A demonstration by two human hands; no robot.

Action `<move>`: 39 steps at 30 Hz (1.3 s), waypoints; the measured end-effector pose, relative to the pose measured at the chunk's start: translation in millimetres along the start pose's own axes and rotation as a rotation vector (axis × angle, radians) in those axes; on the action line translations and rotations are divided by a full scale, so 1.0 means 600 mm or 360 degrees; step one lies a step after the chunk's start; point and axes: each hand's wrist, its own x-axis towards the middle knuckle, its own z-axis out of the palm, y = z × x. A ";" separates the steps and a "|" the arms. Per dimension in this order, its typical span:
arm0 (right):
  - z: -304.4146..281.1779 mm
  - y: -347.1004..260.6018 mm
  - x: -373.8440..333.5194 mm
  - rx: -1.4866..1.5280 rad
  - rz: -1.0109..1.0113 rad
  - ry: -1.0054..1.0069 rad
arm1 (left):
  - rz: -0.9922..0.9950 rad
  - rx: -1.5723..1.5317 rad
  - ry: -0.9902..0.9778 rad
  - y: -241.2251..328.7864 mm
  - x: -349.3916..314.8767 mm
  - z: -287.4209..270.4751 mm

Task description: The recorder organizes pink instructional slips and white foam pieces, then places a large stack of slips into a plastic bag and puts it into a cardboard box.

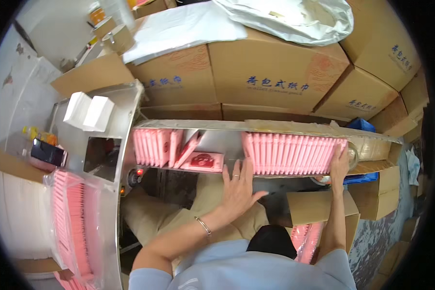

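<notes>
A long row of pink tissue packs (290,153) stands on edge in a narrow metal trough (221,144). At the row's left end is my left hand (237,186), its fingers stretched out and the fingertips touching the end pack. My right hand (340,162) has its fingers curled around the right end of the row. Left of the gap, more upright pink packs (152,146) are grouped. A few lean beside them, and one pack (203,161) lies flat with its dark red label up.
A metal bench (125,159) at left bears two white tissue stacks (99,113) and a phone (48,153). Nearby lies a clear bag of pink packs (75,227). Cardboard cartons (275,67) line the back. An open carton (324,207) with bagged packs is by my right arm.
</notes>
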 end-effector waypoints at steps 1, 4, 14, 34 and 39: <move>-0.003 -0.015 -0.010 -0.0100 0.0053 0.0132 | 0.0288 0.0295 -0.0114 -0.027 -0.016 -0.005; -0.007 -0.028 -0.005 -0.0149 -0.0086 0.0101 | 0.0596 0.0367 -0.0156 -0.117 0.021 -0.006; 0.058 -0.073 -0.049 0.0483 -0.0233 0.0337 | 0.0292 0.0292 0.0193 -0.170 0.037 -0.087; 0.110 -0.262 -0.195 0.0118 -0.0312 0.0139 | 0.0226 -0.0262 0.0401 0.028 0.025 0.009; 0.110 -0.268 -0.196 0.0114 -0.0291 0.0092 | 0.0209 -0.0202 0.0394 0.019 0.038 0.023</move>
